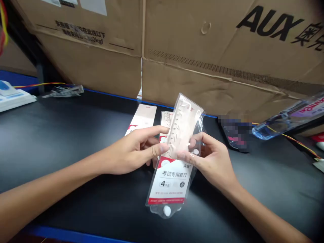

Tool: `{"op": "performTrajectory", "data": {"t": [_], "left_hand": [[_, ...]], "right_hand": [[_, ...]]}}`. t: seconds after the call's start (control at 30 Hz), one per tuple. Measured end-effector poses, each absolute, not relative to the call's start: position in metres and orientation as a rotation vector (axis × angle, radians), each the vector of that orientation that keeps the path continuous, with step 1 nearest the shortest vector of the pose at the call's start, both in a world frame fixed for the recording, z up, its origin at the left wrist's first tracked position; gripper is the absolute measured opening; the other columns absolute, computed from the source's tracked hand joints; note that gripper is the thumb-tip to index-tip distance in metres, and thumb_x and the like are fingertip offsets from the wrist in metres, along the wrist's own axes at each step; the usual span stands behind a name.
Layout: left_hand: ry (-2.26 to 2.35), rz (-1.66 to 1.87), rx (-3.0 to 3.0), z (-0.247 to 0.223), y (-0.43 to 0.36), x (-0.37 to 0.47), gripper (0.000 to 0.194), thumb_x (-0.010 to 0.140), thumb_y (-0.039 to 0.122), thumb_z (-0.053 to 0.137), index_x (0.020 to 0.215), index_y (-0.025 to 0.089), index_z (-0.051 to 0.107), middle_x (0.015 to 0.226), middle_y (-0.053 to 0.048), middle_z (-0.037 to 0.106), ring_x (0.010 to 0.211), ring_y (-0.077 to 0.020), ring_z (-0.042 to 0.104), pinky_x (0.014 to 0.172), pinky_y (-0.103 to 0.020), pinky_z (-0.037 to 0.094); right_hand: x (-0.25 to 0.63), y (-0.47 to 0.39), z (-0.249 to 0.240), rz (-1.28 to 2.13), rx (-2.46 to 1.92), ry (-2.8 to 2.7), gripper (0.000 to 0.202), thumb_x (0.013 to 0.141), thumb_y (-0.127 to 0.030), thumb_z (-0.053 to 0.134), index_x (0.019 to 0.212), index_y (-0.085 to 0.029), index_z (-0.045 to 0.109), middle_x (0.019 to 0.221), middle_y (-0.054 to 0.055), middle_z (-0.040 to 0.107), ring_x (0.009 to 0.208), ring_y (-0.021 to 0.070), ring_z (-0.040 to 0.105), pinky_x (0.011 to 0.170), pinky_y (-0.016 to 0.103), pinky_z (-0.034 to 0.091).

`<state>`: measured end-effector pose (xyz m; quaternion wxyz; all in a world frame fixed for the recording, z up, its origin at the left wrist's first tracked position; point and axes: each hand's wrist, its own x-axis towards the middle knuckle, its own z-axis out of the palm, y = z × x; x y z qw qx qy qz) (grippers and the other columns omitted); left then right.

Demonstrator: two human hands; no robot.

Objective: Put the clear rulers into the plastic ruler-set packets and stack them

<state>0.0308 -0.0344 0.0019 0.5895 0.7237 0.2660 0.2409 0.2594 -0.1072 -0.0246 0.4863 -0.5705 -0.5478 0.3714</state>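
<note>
A clear plastic pouch (168,182) with a red and white label card hangs between my hands, tilted, its flap with a white snap button lowest. Above the card a transparent ruler (177,125) shows against a pale backing in clear film; whether it sits fully inside the pouch I cannot tell. My left hand (140,148) pinches the left edge with thumb and fingers. From the right, my right hand (210,155) grips the film by a second white button. Behind them lie a white and red card (143,118) and another ruler packet (165,118), partly hidden.
Large cardboard boxes (192,74) stand along the back of the black tabletop (63,135). A dark, partly blurred phone-like object (234,135) lies at right, near a clear plastic package (286,116). At left are crumpled clear wrappers (64,91) and a white power strip (16,98).
</note>
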Motion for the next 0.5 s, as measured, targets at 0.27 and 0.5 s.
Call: {"op": "performTrajectory", "data": {"t": [0.27,0.5], "left_hand": [[0.642,0.486,1.669,-0.005,-0.045,0.03,0.065,0.09,0.039,0.074,0.148,0.029,0.046,0.103,-0.005,0.079,0.094,-0.0254,0.077,0.077,-0.032,0.062],[0.76,0.645,1.513,0.005,-0.019,0.026,0.056,0.084,0.031,0.076,0.136,0.024,0.055,0.093,-0.004,0.079,0.084,-0.0287,0.078,0.068,-0.036,0.064]], "right_hand": [[0.26,-0.106,-0.021,1.046,-1.409,-1.258,0.027,0.074,-0.033,0.086,0.089,-0.021,0.067,0.085,0.002,0.074,0.07,0.0185,0.069,0.06,0.029,0.058],[0.286,-0.084,-0.011,0.925,-1.423,-0.902,0.023,0.072,-0.028,0.083,0.073,-0.019,0.061,0.091,0.005,0.073,0.076,0.0182,0.073,0.055,0.023,0.057]]}}
